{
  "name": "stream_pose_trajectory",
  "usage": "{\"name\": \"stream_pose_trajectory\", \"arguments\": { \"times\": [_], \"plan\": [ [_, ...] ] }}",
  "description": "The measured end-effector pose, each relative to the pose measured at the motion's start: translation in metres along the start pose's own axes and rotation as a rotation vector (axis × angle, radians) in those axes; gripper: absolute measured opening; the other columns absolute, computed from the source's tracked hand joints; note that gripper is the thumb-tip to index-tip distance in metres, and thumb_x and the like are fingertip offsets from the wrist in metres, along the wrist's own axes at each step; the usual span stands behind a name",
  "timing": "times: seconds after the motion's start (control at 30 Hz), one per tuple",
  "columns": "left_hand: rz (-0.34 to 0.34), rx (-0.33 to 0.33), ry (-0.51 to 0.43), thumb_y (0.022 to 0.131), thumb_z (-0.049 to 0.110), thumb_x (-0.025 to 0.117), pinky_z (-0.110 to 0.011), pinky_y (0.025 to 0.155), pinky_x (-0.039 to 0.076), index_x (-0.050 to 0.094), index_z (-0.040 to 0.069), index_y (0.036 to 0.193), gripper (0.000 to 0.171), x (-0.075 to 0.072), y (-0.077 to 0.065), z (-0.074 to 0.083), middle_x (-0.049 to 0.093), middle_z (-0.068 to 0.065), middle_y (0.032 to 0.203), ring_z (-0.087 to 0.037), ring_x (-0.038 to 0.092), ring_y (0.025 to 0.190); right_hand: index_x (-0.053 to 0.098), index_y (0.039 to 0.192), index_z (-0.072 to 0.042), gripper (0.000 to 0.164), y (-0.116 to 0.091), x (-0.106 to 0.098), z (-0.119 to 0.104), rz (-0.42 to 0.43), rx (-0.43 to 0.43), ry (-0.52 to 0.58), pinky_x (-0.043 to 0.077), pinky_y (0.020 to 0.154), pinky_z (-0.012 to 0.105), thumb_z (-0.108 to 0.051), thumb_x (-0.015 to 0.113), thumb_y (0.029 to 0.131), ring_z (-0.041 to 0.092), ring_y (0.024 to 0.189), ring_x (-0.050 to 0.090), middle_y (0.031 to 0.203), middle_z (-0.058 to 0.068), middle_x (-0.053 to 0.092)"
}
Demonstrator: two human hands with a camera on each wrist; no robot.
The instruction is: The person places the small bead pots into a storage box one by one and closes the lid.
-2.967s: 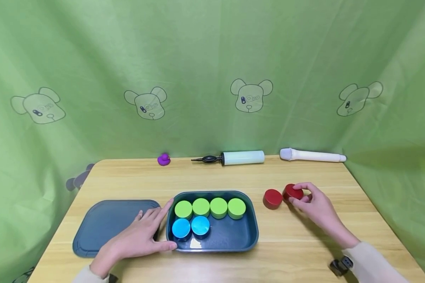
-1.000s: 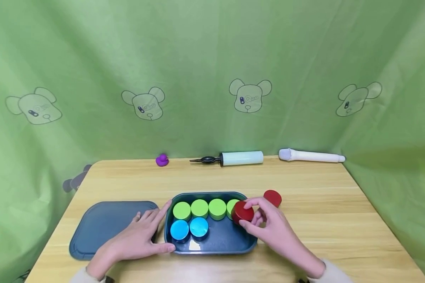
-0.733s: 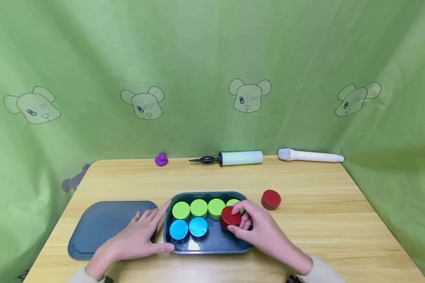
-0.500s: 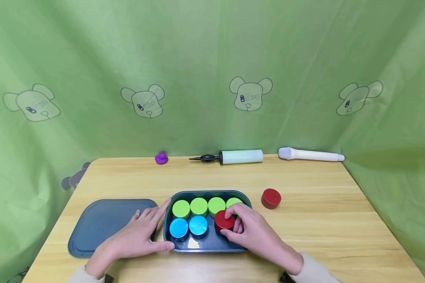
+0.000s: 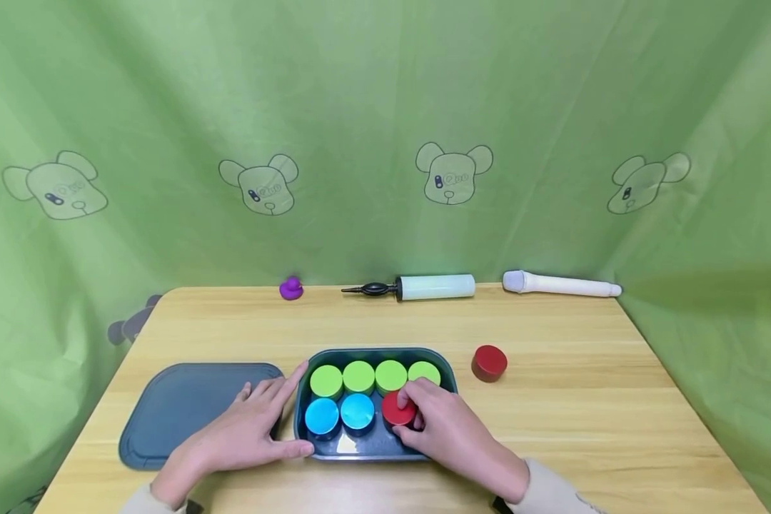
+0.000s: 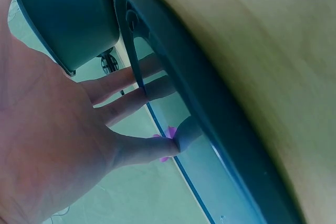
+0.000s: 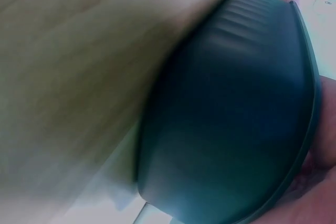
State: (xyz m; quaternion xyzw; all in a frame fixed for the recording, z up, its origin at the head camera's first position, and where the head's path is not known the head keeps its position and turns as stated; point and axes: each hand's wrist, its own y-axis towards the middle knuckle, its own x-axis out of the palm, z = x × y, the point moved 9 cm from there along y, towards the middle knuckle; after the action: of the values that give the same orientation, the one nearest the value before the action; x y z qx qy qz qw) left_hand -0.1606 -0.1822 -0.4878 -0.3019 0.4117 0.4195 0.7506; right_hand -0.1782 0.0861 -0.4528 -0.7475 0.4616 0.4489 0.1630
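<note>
My right hand (image 5: 450,428) pinches a short red cylinder (image 5: 397,409) between thumb and fingers, inside the dark blue box (image 5: 452,371). Just left of it in the front row sit two cylinders with shiny blue tops, the nearer one a blue cylinder (image 5: 358,412). Behind them stand several green cylinders (image 5: 358,376) in a row. My left hand (image 5: 240,432) lies with fingers spread at the box's left end, thumb and index finger at the rim. Its other fingers reach over the lid (image 5: 180,414); in the left wrist view they touch the lid (image 6: 184,72).
Another red cylinder (image 5: 489,363) stands on the wooden table (image 5: 585,400), right of the box. Along the back edge lie a purple rubber duck (image 5: 291,288), a hand pump (image 5: 433,287) and a white toy microphone (image 5: 562,283). A green curtain (image 5: 360,107) hangs behind.
My right hand has picked up a red cylinder from the right of the table, brought it left over the rim and lowered it into the box beside the blue ones. The left hand stays put.
</note>
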Motion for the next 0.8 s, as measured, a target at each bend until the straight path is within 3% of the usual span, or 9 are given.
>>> {"name": "stream_pose_trajectory", "arguments": {
  "times": [0.4, 0.8],
  "plan": [
    [-0.007, -0.007, -0.002, 0.094, 0.077, 0.069, -0.086, 0.116, 0.016, 0.003, 0.032, 0.178, 0.115, 0.0008, -0.0003, -0.0006, 0.045, -0.019, 0.166, -0.042, 0.040, 0.153, 0.071, 0.104, -0.010, 0.028, 0.0000, 0.0007, -0.0039, -0.066, -0.027, 0.133, 0.060, 0.070, 0.023, -0.002, 0.091, 0.087, 0.004, 0.077, 0.063, 0.092, -0.005, 0.067],
    [-0.002, -0.007, 0.005, 0.094, 0.079, 0.067, -0.086, 0.116, 0.017, 0.003, 0.033, 0.178, 0.115, 0.0006, -0.0005, -0.0001, 0.046, -0.019, 0.166, -0.042, 0.040, 0.153, 0.072, 0.106, -0.009, 0.026, -0.0007, -0.0044, 0.0009, -0.037, -0.016, 0.199, 0.061, 0.071, 0.024, -0.003, 0.090, 0.088, 0.004, 0.078, 0.064, 0.092, -0.003, 0.068]
  ]
}}
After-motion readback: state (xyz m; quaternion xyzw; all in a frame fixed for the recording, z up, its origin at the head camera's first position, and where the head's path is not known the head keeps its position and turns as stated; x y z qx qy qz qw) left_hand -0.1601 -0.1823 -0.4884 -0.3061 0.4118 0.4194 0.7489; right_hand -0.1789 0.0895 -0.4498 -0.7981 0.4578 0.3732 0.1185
